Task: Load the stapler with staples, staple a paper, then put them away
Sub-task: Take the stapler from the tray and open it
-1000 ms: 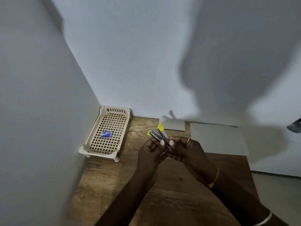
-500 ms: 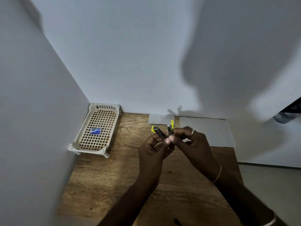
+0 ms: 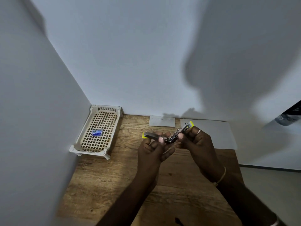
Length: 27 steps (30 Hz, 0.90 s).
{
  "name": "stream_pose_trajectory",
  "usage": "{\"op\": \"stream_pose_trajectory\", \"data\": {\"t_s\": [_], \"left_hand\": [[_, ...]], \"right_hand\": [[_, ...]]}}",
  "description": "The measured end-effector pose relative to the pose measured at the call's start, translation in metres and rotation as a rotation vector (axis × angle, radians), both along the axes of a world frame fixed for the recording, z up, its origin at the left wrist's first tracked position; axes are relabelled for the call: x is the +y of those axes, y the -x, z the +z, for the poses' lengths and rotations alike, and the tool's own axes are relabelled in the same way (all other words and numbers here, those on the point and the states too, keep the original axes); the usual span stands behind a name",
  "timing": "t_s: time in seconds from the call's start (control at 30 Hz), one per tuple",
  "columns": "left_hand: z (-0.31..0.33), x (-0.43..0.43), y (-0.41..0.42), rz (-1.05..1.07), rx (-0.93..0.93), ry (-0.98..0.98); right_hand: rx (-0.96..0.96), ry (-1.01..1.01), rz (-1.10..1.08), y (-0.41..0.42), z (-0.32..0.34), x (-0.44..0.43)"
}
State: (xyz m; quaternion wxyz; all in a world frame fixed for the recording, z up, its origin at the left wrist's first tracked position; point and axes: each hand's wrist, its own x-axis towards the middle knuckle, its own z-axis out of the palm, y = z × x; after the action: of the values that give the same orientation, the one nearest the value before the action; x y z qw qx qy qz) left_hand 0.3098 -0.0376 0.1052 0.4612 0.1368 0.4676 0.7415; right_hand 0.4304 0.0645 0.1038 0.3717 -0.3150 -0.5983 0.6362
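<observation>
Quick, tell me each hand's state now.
Left hand: grips one half of the opened stapler.
Right hand: grips its other half.

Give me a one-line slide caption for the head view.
Left hand and right hand hold the stapler hinged open over the wooden table; staple box sits in the basket.

On view are two hands, a left hand (image 3: 153,147) and a right hand (image 3: 197,142), one stapler (image 3: 153,135), one lattice tray (image 3: 105,108), one small blue box (image 3: 97,132), two papers, a small slip (image 3: 162,122) and a larger sheet (image 3: 216,136), and one desk (image 3: 114,185).
</observation>
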Motion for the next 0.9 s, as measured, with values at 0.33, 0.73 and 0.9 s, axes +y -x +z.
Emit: {"op": "stream_pose_trajectory", "data": {"t_s": [0.33,0.73,0.9], "left_hand": [[0.003,-0.003,0.016,-0.158,-0.408,-0.019],[0.007,-0.005,0.037,-0.386,-0.496,0.017],[-0.002,-0.011,0.03,-0.405,-0.38,0.057]], "right_hand": [[0.02,0.037,-0.075,-0.007,0.002,0.009],[0.061,0.056,0.046,-0.01,0.006,0.02],[0.023,0.129,0.027,-0.008,-0.002,0.023]]}}
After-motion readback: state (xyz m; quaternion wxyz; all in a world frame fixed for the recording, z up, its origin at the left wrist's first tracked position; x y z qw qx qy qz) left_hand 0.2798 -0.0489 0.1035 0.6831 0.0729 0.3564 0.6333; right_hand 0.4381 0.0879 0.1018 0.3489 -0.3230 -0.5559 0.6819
